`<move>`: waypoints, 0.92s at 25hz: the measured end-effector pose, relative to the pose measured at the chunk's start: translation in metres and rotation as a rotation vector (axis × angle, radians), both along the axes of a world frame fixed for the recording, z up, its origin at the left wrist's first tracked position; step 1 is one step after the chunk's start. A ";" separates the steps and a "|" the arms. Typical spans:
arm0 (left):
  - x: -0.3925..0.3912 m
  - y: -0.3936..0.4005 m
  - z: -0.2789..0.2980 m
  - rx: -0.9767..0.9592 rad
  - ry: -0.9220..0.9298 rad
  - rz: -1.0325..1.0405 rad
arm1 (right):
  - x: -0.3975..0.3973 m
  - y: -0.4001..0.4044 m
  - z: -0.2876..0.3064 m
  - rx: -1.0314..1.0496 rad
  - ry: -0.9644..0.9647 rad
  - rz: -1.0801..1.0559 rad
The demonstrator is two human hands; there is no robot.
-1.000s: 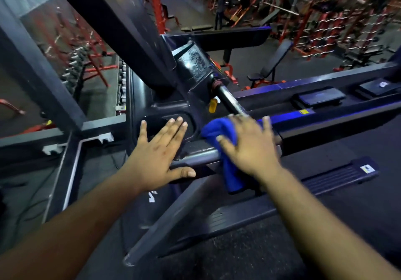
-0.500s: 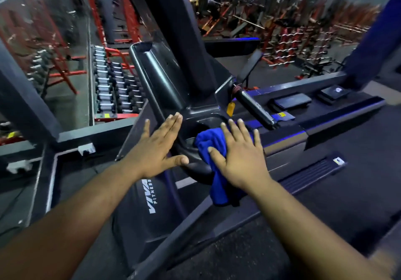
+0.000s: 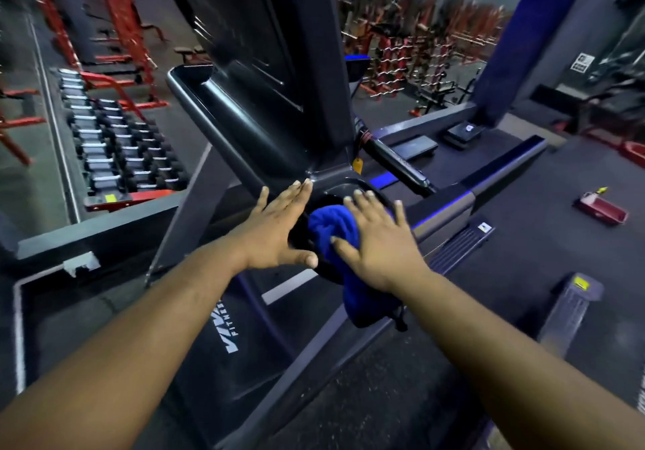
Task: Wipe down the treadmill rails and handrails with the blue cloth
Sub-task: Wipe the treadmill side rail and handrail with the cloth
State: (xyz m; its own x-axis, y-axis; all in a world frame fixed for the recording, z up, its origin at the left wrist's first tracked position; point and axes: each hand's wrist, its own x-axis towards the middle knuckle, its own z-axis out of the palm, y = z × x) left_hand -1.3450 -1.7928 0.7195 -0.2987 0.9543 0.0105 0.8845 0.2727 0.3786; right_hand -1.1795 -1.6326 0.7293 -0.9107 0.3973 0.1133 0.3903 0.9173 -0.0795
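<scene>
- Your right hand (image 3: pixel 378 250) lies flat with its fingers spread, pressing the blue cloth (image 3: pixel 335 228) onto the treadmill (image 3: pixel 265 65) console's dark rim; the cloth's loose end hangs below your wrist.
- Your left hand (image 3: pixel 275 229) rests flat beside it, fingers straight, thumb out, holding nothing.
- The black handrail (image 3: pixel 398 165) juts out just beyond the cloth.
- A dumbbell rack (image 3: pixel 118 145) stands on the floor to the left.

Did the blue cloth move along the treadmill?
Yes. The blue cloth under the right hand slid left, off the rail toward the round cup holder beside the black handlebar.
</scene>
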 end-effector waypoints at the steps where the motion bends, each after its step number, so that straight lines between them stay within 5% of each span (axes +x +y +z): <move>1: -0.004 -0.001 0.002 0.032 -0.066 -0.017 | -0.011 -0.012 0.003 -0.010 -0.027 0.038; 5: -0.003 -0.004 0.010 0.062 -0.127 -0.018 | -0.006 0.024 0.019 -0.075 -0.097 0.186; 8: 0.000 0.000 0.006 0.049 -0.107 0.025 | -0.010 0.067 0.023 -0.066 -0.095 0.043; 13: 0.006 0.004 0.006 0.059 -0.087 0.099 | -0.058 0.036 0.020 -0.149 0.236 -0.210; 15: 0.006 0.003 0.007 0.067 -0.103 0.102 | -0.035 0.028 0.015 -0.170 0.322 -0.056; 19: 0.009 0.005 0.005 0.067 -0.117 0.114 | 0.024 0.059 0.006 -0.059 0.093 0.423; 23: 0.009 0.008 0.006 0.090 -0.195 0.105 | -0.009 0.035 0.017 0.045 -0.045 0.368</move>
